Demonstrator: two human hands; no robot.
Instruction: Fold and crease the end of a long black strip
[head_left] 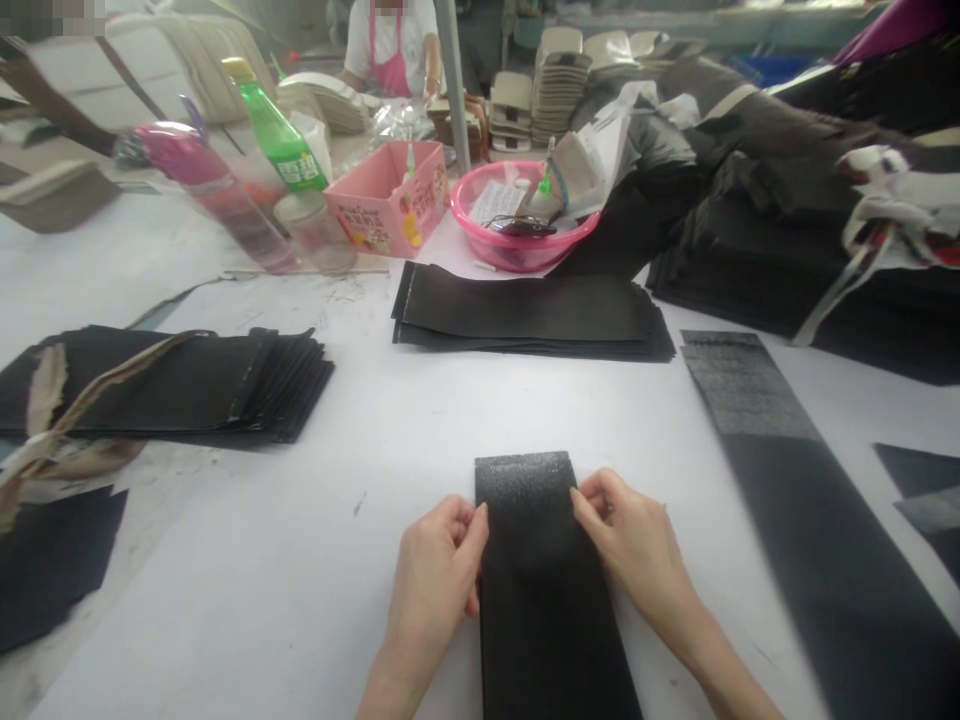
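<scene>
A long black strip (540, 570), faintly glittery at its far end, lies flat on the white table (300, 560) at six o'clock.

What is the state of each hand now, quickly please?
Left hand: closed, pinching the left edge of the black strip.
Right hand: closed, pinching the right edge of the same strip.

One pink basin (517, 258) stands on the table (375, 470). Left of the basin are one pink box (375, 215), one green bottle (281, 135), one pink bottle (217, 195) and one clear jar (315, 232). There are two stacks of black sheets: the near stack (525, 310) just in front of the basin and the far stack (187, 385) well to its front-left. Two single strips lie in front of the basin: one short black strip (540, 570) between the left hand (439, 565) and the right hand (634, 545), and one long black strip (817, 520). One other person (390, 45) is behind the basin.
</scene>
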